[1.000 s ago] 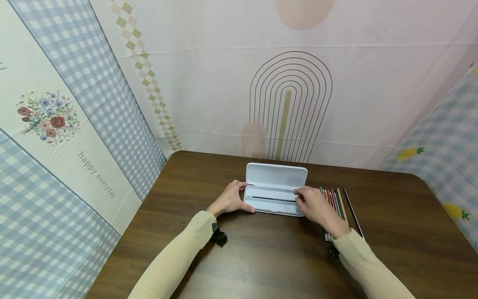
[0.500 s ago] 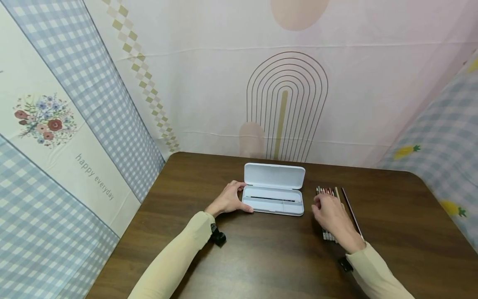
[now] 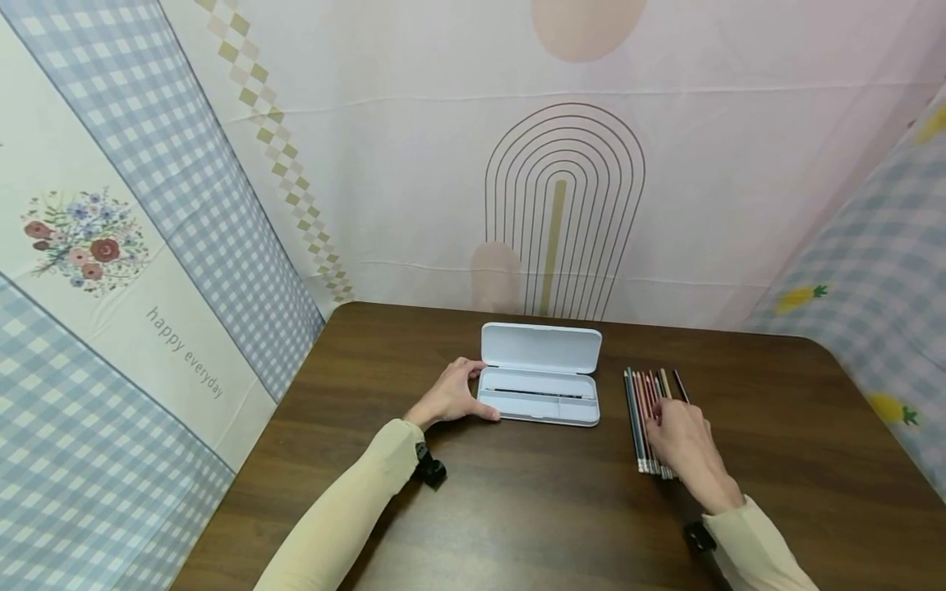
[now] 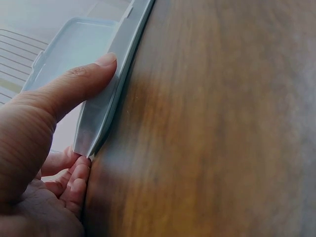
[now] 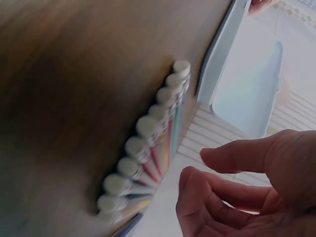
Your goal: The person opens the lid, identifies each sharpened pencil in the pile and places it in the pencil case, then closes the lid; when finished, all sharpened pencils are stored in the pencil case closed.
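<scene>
Centre: left hand (image 3: 449, 396), grip clamped on pale case (image 3: 543, 380) | centre-right: right hand (image 3: 683, 437) over pencils (image 3: 643, 402), grip apart

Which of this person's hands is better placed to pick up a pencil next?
Probably the right. The right hand is over the pencils, its thumb and index fingertip apart with nothing visible between them. The left hand is farther away, holding one end of the open case.
</scene>
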A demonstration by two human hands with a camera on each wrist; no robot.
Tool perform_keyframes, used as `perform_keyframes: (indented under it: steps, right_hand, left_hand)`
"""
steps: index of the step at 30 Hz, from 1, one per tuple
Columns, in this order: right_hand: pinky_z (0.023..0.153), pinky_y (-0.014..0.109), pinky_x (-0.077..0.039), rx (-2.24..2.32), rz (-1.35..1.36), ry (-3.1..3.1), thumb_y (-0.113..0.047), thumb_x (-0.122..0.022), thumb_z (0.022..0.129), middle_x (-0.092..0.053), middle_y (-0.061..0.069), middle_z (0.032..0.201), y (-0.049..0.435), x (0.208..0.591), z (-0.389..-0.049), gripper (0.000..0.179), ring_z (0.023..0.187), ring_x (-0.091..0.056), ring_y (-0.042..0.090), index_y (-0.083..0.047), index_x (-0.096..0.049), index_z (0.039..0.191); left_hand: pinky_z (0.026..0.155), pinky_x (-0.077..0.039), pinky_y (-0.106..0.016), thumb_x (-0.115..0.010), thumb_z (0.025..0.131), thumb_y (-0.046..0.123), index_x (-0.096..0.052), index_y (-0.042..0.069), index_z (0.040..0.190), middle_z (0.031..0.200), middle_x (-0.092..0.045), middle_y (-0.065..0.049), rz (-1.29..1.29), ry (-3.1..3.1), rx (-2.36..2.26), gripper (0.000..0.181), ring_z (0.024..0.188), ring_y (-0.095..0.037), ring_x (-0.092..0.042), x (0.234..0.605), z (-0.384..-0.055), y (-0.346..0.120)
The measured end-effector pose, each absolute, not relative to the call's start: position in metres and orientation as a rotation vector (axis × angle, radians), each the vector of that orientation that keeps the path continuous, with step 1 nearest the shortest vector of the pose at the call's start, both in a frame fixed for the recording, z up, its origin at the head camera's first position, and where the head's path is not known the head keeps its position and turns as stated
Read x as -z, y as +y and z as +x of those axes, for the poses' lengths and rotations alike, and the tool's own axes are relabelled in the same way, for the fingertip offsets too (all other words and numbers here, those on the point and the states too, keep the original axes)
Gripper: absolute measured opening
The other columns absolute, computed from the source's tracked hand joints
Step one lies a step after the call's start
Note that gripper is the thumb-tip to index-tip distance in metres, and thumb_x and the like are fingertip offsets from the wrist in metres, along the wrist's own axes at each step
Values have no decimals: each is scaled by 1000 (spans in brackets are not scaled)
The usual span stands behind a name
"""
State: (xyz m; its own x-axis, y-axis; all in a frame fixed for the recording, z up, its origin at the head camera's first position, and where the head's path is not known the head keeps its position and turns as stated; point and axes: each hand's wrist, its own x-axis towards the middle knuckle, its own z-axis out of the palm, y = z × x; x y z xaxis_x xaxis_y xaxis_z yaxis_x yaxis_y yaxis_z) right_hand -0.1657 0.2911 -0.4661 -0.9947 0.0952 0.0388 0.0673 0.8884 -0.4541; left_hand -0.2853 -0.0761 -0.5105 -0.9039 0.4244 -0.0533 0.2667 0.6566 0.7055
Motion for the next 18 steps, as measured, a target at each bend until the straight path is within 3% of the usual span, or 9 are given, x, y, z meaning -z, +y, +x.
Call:
perform_keyframes:
  steps: [4, 10, 18]
  right_hand:
    - [54, 33, -38, -734, -193, -3062, -2, -54, 96, -50, 6, 67, 300, 467, -162, 29, 61, -49, 21, -8, -53, 68]
    - [55, 33, -39, -751, -254, -3113, 1, -51, 93, -51, 6, 70, 309, 469, -161, 28, 63, -50, 22, -9, -58, 67]
    - [52, 32, -39, -759, -269, -3123, 2, -51, 93, -48, 4, 66, 315, 472, -159, 34, 59, -49, 20, -12, -49, 62]
  left_hand:
    - [121, -47, -51, -102, 73, 39, -56, 5, 156, 146, -59, -17, 560, 2658, -1085, 101, 139, -33, -54, 511, -286, -76]
    - [120, -48, -50, -102, 72, 38, -57, 5, 155, 144, -59, -17, 559, 2656, -1091, 100, 137, -32, -54, 512, -287, -76]
    - [120, -48, -50, -102, 73, 39, -56, 5, 155, 144, -59, -17, 558, 2656, -1085, 100, 137, -32, -54, 512, -287, -76]
